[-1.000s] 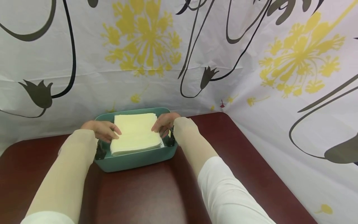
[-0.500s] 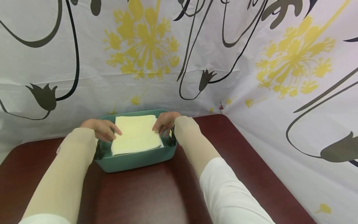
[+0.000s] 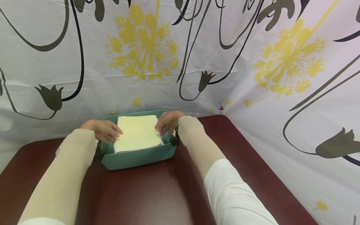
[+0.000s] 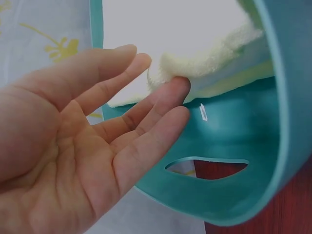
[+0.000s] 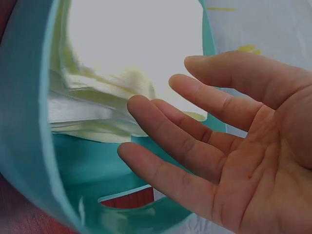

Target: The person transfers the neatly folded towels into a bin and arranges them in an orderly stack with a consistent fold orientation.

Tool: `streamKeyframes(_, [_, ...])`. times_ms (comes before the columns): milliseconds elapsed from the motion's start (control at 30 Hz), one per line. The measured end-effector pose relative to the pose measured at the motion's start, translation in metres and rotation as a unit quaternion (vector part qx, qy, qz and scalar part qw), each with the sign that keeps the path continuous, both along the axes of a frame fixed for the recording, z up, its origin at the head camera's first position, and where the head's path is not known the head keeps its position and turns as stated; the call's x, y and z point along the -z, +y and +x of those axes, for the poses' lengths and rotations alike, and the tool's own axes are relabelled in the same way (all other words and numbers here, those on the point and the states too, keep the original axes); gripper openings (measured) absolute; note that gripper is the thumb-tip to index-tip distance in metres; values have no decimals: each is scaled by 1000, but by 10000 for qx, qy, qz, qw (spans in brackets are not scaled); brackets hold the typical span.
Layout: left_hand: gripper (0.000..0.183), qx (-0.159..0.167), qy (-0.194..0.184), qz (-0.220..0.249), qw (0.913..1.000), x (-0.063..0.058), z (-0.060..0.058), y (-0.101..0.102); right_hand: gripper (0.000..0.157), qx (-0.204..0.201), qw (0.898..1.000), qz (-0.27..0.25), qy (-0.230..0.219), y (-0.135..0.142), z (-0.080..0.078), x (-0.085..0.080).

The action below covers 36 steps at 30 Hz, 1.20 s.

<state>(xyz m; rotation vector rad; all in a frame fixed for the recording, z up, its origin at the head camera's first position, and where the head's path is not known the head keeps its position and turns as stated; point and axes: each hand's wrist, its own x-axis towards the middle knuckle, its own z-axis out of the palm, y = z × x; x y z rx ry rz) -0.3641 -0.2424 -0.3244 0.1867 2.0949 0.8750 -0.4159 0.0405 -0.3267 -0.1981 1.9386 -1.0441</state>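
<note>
A stack of folded pale yellow cloths (image 3: 137, 132) lies in a teal plastic basket (image 3: 137, 158), with a white layer showing among the folds in the right wrist view. My left hand (image 3: 104, 129) is at the stack's left side, fingers extended; in the left wrist view its fingertips (image 4: 180, 87) are right at the soft edge of the top cloth. On the other side, my right hand (image 3: 168, 121) has its fingers spread and slightly bent, nothing gripped, fingertips (image 5: 139, 105) close by the folded edges. An oval handle slot shows in the basket's end wall in each wrist view.
The basket stands on a dark red-brown table (image 3: 140, 193) near its far edge. Behind and to the right hangs a white sheet (image 3: 157, 97) printed with yellow flowers and dark stems. Black wrist devices (image 3: 175, 138) sit under both wrists, close to the basket's ends.
The right hand has drawn slightly up and away from the stack, its fingers loosening. The left hand's fingers have straightened a little. The cloths remain in the basket; the head view has shifted slightly.
</note>
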Motion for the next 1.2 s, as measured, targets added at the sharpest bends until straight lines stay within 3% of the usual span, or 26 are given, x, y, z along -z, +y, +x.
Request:
streamKeyframes(267, [49,-118,95,43,9999,-6,2,-6,43,-354,9991,-96,231,4,-4,-3])
streamKeyframes(467, [50,233,278,175,9992,-13,1,-10,43,-513,9959,-265,695,12,-5,-9])
streamKeyframes(733, [51,367,611,233,9972,-28,3,-13,36,-722,9882,-230,1329,19,-7,-26])
streamKeyframes(967, [50,167,946,328,9948,-44,7,-19,36,-636,9854,-209,1563,33,-8,-45])
streamKeyframes(1200, [47,314,1298,90,9910,-56,15,-23,37,-878,9775,-197,1909,58,-1,-61])
